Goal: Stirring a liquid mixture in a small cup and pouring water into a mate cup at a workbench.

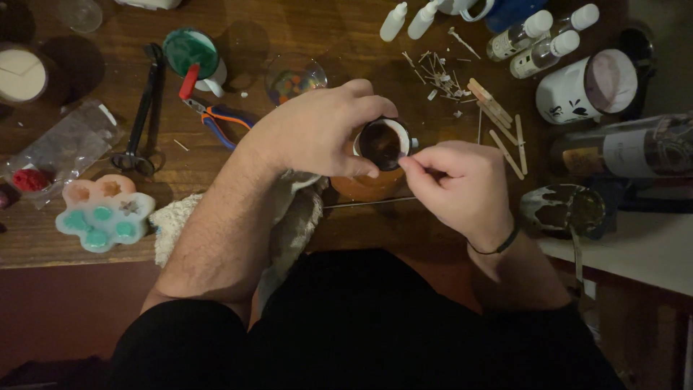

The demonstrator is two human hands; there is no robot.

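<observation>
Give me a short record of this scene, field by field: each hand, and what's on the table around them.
left hand: wrapped around a small dark-filled cup
right hand: fingers pinched at the cup's rim
under cup: orange dish
left of the hands: pliers, flower-shaped mould
behind: wooden sticks, dropper bottles
surface: wooden table

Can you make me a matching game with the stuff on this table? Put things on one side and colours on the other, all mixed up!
Things:
1. flower-shaped mould
2. pliers, the handles
3. small squeeze bottles
4. little cup held in the left hand, the inside

Colours:
A. white
B. dark brown
C. teal and peach
D. orange and blue

Right pairs: 1-C, 2-D, 3-A, 4-B.
</observation>
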